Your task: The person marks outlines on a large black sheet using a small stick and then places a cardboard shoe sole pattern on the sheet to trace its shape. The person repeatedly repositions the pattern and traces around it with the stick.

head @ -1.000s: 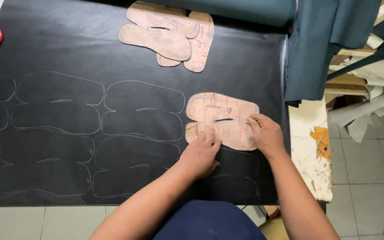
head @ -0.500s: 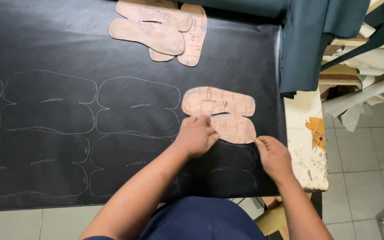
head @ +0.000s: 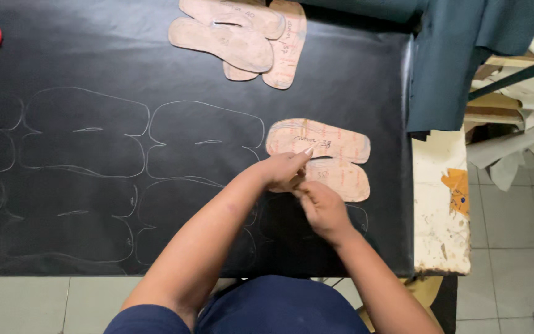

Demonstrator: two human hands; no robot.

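Tan cardboard pattern template (head: 326,154), double-lobed, lying flat on black sheet, near its right edge

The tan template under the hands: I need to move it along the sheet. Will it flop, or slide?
The template looks thin and flat like card, so probably light, bending somewhat if lifted. The left hand pins it on the smooth black sheet, suggesting it slides easily.

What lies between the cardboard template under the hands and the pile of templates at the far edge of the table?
Only bare black sheet separates the near template from the pile, with no chalk outline in that stretch, as the head view shows.
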